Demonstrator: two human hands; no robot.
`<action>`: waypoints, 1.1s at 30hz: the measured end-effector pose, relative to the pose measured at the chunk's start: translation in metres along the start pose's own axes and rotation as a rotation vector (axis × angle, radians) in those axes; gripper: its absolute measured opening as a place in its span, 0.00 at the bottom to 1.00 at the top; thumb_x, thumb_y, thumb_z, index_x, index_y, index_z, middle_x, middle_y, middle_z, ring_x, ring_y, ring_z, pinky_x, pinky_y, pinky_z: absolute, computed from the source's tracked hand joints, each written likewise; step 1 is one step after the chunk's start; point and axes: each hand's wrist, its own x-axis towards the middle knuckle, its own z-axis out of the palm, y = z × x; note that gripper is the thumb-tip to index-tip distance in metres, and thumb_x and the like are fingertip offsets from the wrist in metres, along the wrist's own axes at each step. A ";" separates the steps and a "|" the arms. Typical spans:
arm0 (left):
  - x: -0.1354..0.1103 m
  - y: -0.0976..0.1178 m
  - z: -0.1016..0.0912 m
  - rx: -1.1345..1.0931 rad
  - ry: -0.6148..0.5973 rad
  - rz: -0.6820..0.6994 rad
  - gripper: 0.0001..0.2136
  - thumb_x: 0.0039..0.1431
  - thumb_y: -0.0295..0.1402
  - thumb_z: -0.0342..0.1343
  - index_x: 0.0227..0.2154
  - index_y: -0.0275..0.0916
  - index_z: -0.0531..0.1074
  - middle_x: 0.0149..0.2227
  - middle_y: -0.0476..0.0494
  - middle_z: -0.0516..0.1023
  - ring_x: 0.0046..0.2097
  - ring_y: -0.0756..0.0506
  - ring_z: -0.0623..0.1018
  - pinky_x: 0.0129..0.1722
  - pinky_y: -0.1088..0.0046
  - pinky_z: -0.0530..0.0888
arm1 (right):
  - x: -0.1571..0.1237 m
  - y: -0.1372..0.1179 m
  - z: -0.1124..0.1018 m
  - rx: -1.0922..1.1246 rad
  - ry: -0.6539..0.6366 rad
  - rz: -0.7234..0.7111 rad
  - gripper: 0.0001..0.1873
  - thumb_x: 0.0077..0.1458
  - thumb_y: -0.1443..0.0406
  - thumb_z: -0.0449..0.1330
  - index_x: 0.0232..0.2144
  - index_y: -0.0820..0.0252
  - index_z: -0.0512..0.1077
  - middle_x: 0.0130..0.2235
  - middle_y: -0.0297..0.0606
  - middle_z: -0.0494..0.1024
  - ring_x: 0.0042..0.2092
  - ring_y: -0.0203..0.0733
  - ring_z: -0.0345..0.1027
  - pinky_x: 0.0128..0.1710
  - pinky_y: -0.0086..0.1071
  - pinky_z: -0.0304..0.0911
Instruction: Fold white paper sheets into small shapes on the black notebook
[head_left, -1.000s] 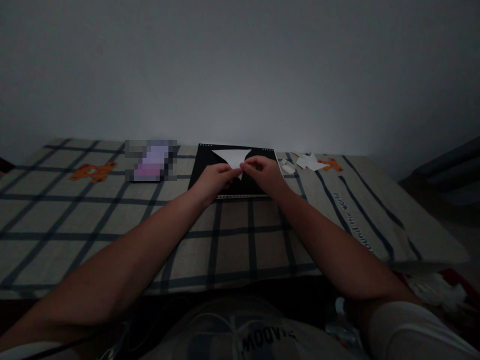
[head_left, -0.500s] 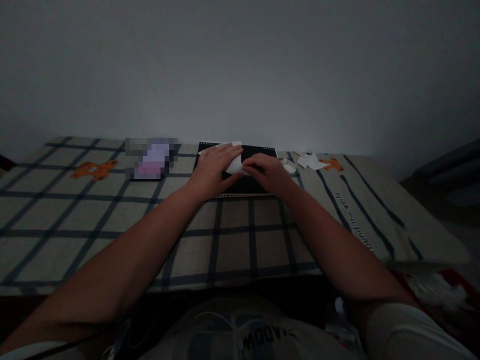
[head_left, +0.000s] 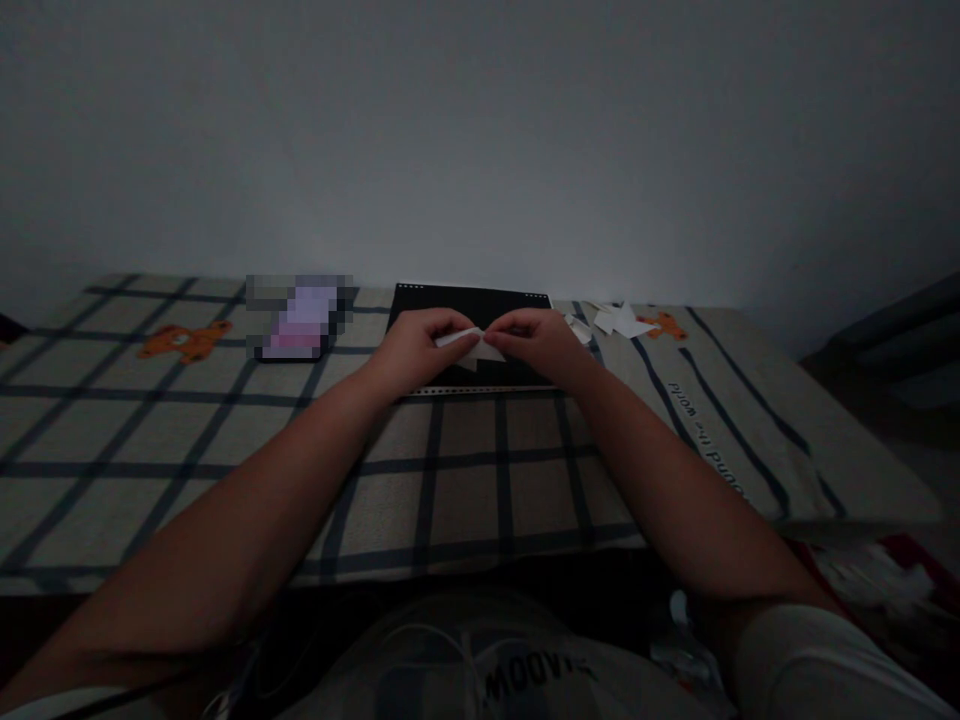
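Note:
A small folded white paper is pinched between both of my hands above a black board that lies on the checked cloth. My left hand is closed on the paper's left end. On the paper's right end my right hand is closed too, fingertips nearly meeting the left hand's. Most of the paper is hidden by my fingers.
A phone with a lit, blurred screen lies left of the board. White paper scraps sit to the right near an orange bear print. The checked cloth covers the surface, and a pale wall rises behind.
A second ago the paper lay flat as a wide triangle on the board. My left hand swept over it and folded it; now both hands pinch the smaller folded piece.

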 end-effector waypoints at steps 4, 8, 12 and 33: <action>0.000 0.008 -0.003 -0.024 -0.070 -0.081 0.14 0.57 0.45 0.63 0.32 0.38 0.81 0.31 0.46 0.81 0.34 0.47 0.78 0.34 0.73 0.72 | -0.001 -0.002 -0.002 0.066 -0.074 0.057 0.12 0.54 0.55 0.67 0.31 0.58 0.80 0.29 0.34 0.80 0.32 0.38 0.70 0.33 0.33 0.66; 0.000 0.013 -0.004 -0.036 -0.068 -0.080 0.12 0.56 0.43 0.63 0.32 0.38 0.81 0.30 0.46 0.81 0.33 0.48 0.77 0.33 0.74 0.71 | -0.002 -0.001 -0.001 0.061 -0.078 0.055 0.11 0.55 0.57 0.67 0.32 0.58 0.79 0.29 0.35 0.80 0.32 0.38 0.70 0.32 0.33 0.66; 0.000 0.012 -0.005 -0.016 -0.052 -0.065 0.12 0.56 0.43 0.63 0.32 0.38 0.81 0.30 0.46 0.82 0.33 0.47 0.77 0.33 0.74 0.71 | -0.001 0.000 0.001 0.061 -0.075 0.039 0.11 0.55 0.57 0.67 0.32 0.59 0.79 0.30 0.35 0.80 0.32 0.38 0.71 0.33 0.33 0.66; -0.001 0.013 -0.008 0.036 -0.120 -0.062 0.08 0.53 0.39 0.65 0.28 0.40 0.82 0.30 0.47 0.82 0.34 0.46 0.79 0.35 0.73 0.72 | -0.008 -0.010 0.002 -0.062 -0.124 -0.083 0.09 0.54 0.59 0.65 0.32 0.59 0.77 0.29 0.33 0.76 0.30 0.37 0.66 0.31 0.32 0.62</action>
